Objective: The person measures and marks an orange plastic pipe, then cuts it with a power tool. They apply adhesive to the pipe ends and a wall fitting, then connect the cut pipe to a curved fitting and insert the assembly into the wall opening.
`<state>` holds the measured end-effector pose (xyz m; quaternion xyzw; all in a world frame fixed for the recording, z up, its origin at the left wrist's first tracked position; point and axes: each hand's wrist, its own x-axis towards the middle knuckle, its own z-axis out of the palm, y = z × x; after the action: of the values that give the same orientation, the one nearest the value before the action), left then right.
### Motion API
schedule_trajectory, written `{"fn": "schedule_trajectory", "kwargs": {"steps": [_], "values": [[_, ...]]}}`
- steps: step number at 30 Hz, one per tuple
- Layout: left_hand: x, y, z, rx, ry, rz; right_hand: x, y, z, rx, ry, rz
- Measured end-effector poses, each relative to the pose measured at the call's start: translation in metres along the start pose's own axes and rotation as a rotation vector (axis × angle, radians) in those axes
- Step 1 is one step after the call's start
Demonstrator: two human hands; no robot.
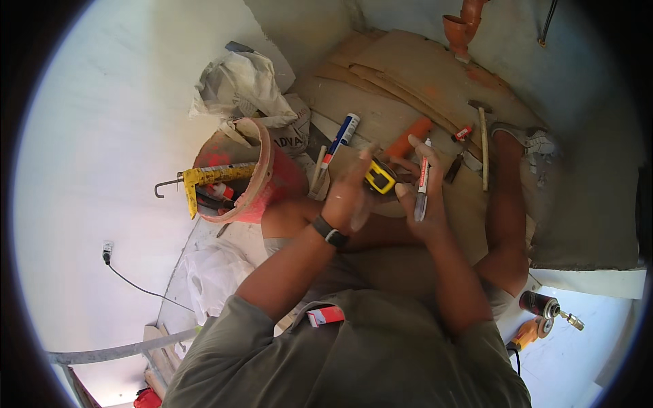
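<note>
My left hand [345, 196] holds a yellow and black tape measure [380, 175], its thumb blurred. My right hand [427, 207] grips a white marker pen [422, 181] upright, its fingers reaching close beside the tape measure. Beyond the hands lie a blue and white cartridge [340, 139], an orange pipe [408, 137], a dark-handled tool [454, 168] and a wooden-handled hammer [484, 153] on brown board [371, 102].
A worn pink bucket [279, 183] holds a yellow caulking gun [204, 178] and other tools. Pale bags [238, 88] lean behind it. An orange drain pipe [462, 30] stands at the back. A gas torch [541, 304] and grinder [527, 333] are at the right. A cord [143, 287] runs from a wall socket.
</note>
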<state>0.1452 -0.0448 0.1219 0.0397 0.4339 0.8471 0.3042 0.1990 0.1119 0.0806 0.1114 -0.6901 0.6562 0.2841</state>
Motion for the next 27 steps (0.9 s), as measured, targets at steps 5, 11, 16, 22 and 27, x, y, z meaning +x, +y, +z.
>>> {"fn": "schedule_trajectory", "kwargs": {"steps": [5, 11, 16, 22, 27], "values": [[-0.002, 0.034, -0.008, -0.004, 0.16, 0.013, 0.001, -0.005, 0.001, -0.056, -0.02, 0.042], [-0.02, 0.136, -0.083, 1.31, 0.422, 0.752, -0.005, -0.011, -0.014, 0.11, 0.07, 0.263], [-0.001, 0.216, -0.205, 1.418, 0.561, 0.216, -0.005, -0.003, -0.027, 0.258, 0.194, 0.467], [0.016, 0.207, -0.304, 2.234, 0.054, -0.361, -0.005, 0.002, -0.016, 0.341, 0.184, 0.487], [0.004, 0.206, -0.207, 1.931, 0.676, 0.49, 0.002, -0.013, -0.024, 0.084, 0.036, 0.545]]}}
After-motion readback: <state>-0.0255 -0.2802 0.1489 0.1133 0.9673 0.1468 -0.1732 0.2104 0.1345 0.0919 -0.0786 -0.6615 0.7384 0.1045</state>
